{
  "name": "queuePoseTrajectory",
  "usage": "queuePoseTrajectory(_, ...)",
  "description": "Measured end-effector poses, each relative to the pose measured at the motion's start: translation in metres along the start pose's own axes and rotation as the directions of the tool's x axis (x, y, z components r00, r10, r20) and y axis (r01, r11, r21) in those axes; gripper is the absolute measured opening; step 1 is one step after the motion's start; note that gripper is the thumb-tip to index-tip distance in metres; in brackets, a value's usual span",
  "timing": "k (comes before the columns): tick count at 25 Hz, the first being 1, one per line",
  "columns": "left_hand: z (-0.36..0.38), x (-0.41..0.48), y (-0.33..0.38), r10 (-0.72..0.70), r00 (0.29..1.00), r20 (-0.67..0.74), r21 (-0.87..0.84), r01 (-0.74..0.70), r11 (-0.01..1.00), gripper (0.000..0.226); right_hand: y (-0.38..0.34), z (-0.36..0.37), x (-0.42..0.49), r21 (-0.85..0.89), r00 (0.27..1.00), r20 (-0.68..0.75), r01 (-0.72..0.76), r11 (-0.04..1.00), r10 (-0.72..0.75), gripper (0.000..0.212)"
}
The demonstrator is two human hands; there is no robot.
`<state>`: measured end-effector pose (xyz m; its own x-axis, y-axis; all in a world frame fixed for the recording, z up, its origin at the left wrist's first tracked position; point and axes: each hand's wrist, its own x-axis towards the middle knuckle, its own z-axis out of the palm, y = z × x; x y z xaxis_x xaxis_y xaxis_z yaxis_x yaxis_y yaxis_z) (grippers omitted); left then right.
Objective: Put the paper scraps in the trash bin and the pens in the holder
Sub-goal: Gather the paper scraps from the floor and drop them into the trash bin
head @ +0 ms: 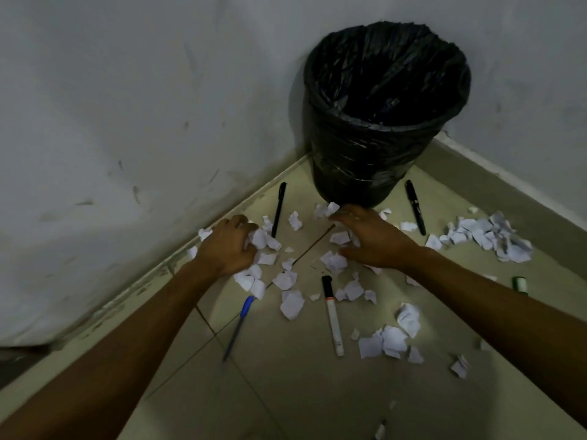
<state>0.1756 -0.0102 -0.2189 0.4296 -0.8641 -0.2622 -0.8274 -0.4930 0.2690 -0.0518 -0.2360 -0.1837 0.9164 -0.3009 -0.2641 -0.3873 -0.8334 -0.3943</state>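
From my remote seat I judged the job barely begun. The trash bin (349, 173), lined with a black bag, stood in the corner where the wall (127, 122) met the floor (286, 392), and I could make out nothing white in its dark inside. The paper scraps (292, 304) lay strewn over the tiles in front of it, with a further heap (495, 236) well off to the right. The left hand (227, 246) had its fingers curled round a bunch of scraps low by the wall. The right hand (370, 239) lay spread and fairly straight over other scraps just before the bin's foot, gripping nothing that I could see. None of the pens had been gathered: a black pen (278, 209) lay left of the bin, a second black pen (415, 206) right of it, a blue pen (239, 322) beside the left forearm and a white marker (332, 315) between the two arms. A green object (520, 284) showed past the right forearm, too small to name. The holder was nowhere in view, so to my mind nearly all the scraps and every pen remained to be dealt with
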Motion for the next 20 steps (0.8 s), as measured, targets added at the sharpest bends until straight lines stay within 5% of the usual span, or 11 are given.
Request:
queuePoseTrajectory(2,0.005,-0.014,0.005,0.021,0.999,-0.042,-0.105,-0.025,0.994,0.055,-0.006,0.007,0.018,-0.04,0.994,0.108,-0.01,0.999,0.014,0.09)
queuePoseTrajectory(5,0.012,-0.025,0.013,-0.033,0.998,-0.044,-0.126,0.027,0.992,0.087,-0.011,0.021,0.031,-0.212,0.972,0.228,-0.013,0.977,0.062,0.104)
queuePoseTrajectory(8,0.015,-0.021,0.02,-0.095,0.995,-0.02,-0.052,0.094,0.994,0.107,-0.011,0.026,0.031,-0.205,0.98,0.193,0.002,0.979,0.039,0.085)
queuePoseTrajectory(11,0.024,-0.019,0.023,-0.063,0.998,0.003,-0.039,0.063,0.997,0.076,-0.005,0.025,0.014,-0.146,0.981,0.192,0.068,0.987,-0.039,0.052)
queuePoseTrajectory(13,0.029,-0.019,0.024,0.0,1.0,0.003,-0.099,0.0,0.995,0.059,0.002,0.021,-0.008,-0.108,0.99,0.137,0.037,0.993,-0.022,0.051)
queuePoseTrajectory(16,0.029,-0.02,0.032,0.075,0.997,-0.017,-0.171,-0.077,0.982,0.067,0.015,0.006,-0.048,-0.031,0.985,0.033,-0.17,0.985,0.171,0.087)
queuePoseTrajectory(20,0.027,-0.023,0.05,0.05,0.998,0.036,-0.127,-0.045,0.991,0.108,0.018,0.009,-0.104,-0.081,0.876,0.282,-0.384,0.92,0.391,0.129)
